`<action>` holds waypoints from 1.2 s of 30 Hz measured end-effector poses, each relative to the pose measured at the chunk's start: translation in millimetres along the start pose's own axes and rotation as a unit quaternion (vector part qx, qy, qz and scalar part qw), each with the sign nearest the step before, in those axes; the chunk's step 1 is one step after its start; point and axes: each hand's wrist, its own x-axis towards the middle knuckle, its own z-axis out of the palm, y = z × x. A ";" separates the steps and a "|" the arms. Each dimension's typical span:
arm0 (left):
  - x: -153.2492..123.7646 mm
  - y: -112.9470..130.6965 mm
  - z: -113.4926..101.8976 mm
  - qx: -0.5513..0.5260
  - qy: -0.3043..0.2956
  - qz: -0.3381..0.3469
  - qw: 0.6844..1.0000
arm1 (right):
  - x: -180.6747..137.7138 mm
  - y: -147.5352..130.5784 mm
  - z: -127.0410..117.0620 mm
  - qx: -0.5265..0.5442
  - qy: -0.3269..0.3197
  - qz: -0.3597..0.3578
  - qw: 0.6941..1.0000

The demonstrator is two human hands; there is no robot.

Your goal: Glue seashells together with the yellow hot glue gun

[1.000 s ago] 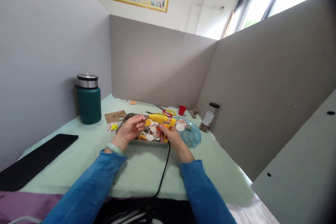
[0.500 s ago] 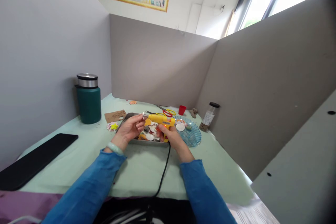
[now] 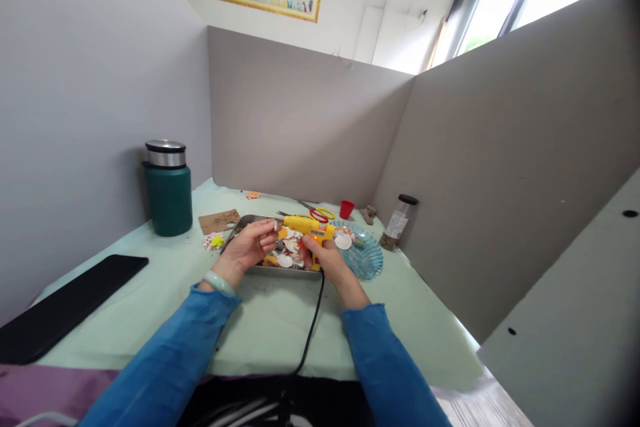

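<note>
My right hand is wrapped round the handle of a yellow hot glue gun, its nozzle pointing left. A black cord runs from the handle down to the table's front edge. My left hand is closed in a pinch on a small whitish piece, too small to name, just left of the nozzle. Beneath both hands lies a metal tray with white and orange shell-like pieces in it. My hands partly cover the tray. A light green bangle circles my left wrist.
A blue scalloped plate with pieces stands right of the tray. Scissors, a red cup and a jar are behind. At left are a green bottle, brown card, yellow flower and black mat.
The glue gun's nozzle has tipped upward and shifted slightly right, away from the piece in my left hand. The small piece is turned and sits a little lower.
</note>
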 end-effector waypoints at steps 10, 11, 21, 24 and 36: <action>4.7 3.5 -6.7 -0.017 0.071 0.037 0.997 | 5.1 0.8 -7.8 -0.256 0.109 -0.039 0.960; 5.1 4.1 -7.1 -0.021 0.088 0.046 0.995 | 4.4 -1.5 -8.4 -0.327 0.107 -0.054 0.937; 5.8 6.9 -5.0 -0.053 0.156 0.055 0.985 | 9.9 -20.4 -3.1 -0.691 -0.082 0.054 0.717; 6.6 6.5 -5.2 -0.053 0.153 0.052 0.985 | 12.2 -35.0 -2.6 -0.702 -0.119 0.086 0.697; 6.5 7.7 -4.9 -0.063 0.163 0.059 0.983 | 94.3 -1.4 67.1 -0.720 -0.147 0.019 0.678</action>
